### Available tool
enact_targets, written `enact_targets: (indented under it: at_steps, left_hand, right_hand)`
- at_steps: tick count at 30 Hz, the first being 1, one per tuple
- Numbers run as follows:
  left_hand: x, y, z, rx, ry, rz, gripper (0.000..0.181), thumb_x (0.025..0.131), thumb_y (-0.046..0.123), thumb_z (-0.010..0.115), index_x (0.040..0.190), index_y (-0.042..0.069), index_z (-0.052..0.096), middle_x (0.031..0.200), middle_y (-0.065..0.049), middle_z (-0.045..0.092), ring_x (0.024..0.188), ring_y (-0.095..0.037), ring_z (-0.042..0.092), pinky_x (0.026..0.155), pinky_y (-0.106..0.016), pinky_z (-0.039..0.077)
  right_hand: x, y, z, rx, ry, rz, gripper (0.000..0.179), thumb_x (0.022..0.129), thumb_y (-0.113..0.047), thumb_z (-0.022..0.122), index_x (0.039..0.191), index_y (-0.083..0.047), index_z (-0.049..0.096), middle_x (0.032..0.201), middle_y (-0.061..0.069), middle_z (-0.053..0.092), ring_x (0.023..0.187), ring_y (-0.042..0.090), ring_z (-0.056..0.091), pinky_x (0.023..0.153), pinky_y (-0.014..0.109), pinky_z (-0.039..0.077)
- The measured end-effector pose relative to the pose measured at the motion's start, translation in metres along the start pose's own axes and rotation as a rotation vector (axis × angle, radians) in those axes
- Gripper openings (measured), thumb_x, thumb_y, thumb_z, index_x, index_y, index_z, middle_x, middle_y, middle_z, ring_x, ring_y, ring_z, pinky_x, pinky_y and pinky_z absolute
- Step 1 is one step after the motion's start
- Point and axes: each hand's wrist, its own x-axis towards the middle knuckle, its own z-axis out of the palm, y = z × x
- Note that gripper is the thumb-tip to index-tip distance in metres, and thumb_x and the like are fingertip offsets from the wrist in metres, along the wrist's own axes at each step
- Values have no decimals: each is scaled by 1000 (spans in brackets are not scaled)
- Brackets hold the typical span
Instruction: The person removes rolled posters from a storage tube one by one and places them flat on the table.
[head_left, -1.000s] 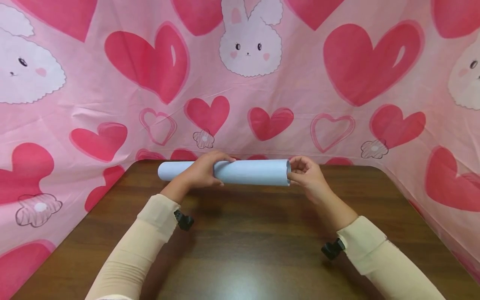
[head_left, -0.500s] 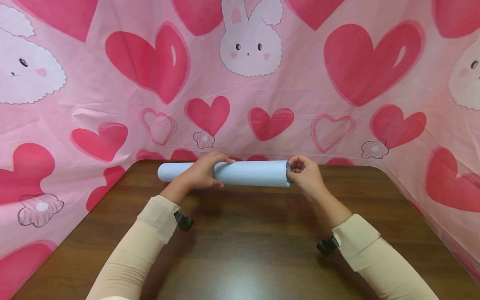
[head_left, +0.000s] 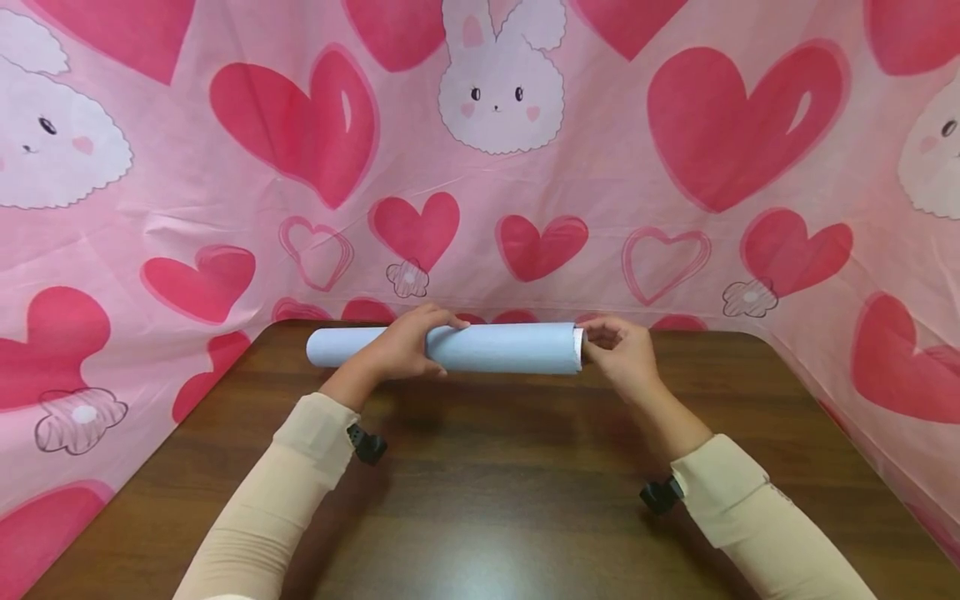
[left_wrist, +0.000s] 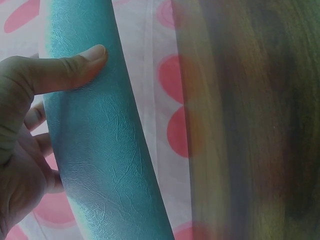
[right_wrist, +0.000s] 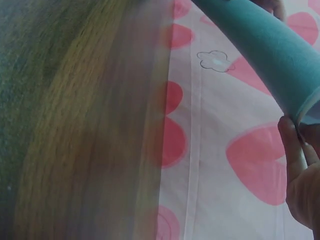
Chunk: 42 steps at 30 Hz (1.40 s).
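A pale blue rolled-up mat (head_left: 510, 348) with a creased, leather-like surface is held level above the far part of the table. My left hand (head_left: 405, 343) grips it around the middle, and the left wrist view has the thumb lying across the mat (left_wrist: 105, 145) with fingers behind. At the right end my right hand (head_left: 628, 354) pinches the edge of the roll, where a white inner layer sticks out slightly. Fingers of the right hand (right_wrist: 302, 187) meet the rim of the hollow end in the right wrist view; some are hidden by the roll.
Below the hands is a dark brown wooden table (head_left: 480, 483) with rounded far corners. A pink cloth (head_left: 600, 183) printed with hearts and rabbits hangs behind it and along both sides. Each wrist carries a small black camera (head_left: 367, 444).
The white inner layer now shows past the roll's right end. My right hand has shifted slightly right, and the left end of the mat reaches a little farther left. My left hand stays put.
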Motion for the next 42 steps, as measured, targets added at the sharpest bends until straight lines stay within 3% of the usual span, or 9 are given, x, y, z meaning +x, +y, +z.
enact_targets:
  at_steps: [6,11,14,17,19,23,28,32,42]
  left_hand:
    - [0,-1,1,4,0,-7,72,61,12,93,126,17,63,118,-5,58,107,-21,53,95,-45,47]
    - [-2,-2,1,6,-2,-10,71,61,13,93,126,17,63,119,-5,58,108,-21,53,96,-45,47]
    - [-3,-3,-1,7,1,-27,72,62,14,93,127,17,63,120,-4,58,108,-22,53,96,-47,47]
    - [-4,-3,-3,4,0,-37,72,62,14,92,127,17,63,120,-4,58,108,-22,53,95,-48,48]
    - [-5,-3,-4,3,-2,-28,72,62,14,92,127,18,63,120,-5,58,108,-22,53,95,-48,48]
    - [-7,-6,-6,3,9,-10,72,61,13,92,126,17,63,122,-6,60,110,-23,53,96,-48,46]
    - [-8,-9,-8,12,12,-16,72,60,13,93,126,17,63,124,-5,60,114,-24,52,98,-48,45]
    - [-9,-11,-9,14,5,-32,71,62,15,92,127,19,63,124,-4,59,114,-24,51,97,-49,45]
    - [-12,-13,-9,11,-2,-49,72,61,16,93,127,19,63,124,-4,59,114,-24,51,96,-50,46]
  right_hand:
    - [-1,1,-1,12,72,51,17,82,12,67,98,19,66,73,-16,68,69,0,66,61,20,55]
    - [-1,-1,-4,51,71,72,15,82,13,67,97,18,67,71,-17,68,70,1,66,61,21,55]
    - [0,-1,-9,116,65,97,15,81,15,67,89,4,73,72,-14,70,68,3,66,60,23,56]
    - [2,1,-17,215,26,127,34,81,17,65,81,-15,75,74,-9,71,67,5,66,58,25,57]
    - [3,4,-23,293,-22,145,41,82,18,64,79,-21,76,77,-7,72,68,6,66,58,26,57]
    - [4,10,-36,456,-109,167,37,83,16,66,83,-19,78,82,-2,74,72,8,67,59,26,57]
    - [4,16,-48,587,-190,161,42,87,21,54,90,-13,78,86,2,74,75,10,68,61,25,57]
    - [3,18,-54,633,-210,141,47,89,24,46,91,-10,78,86,3,74,77,11,69,63,26,57]
    - [3,22,-67,706,-267,114,35,90,20,52,96,-5,76,94,8,74,84,15,70,68,28,57]
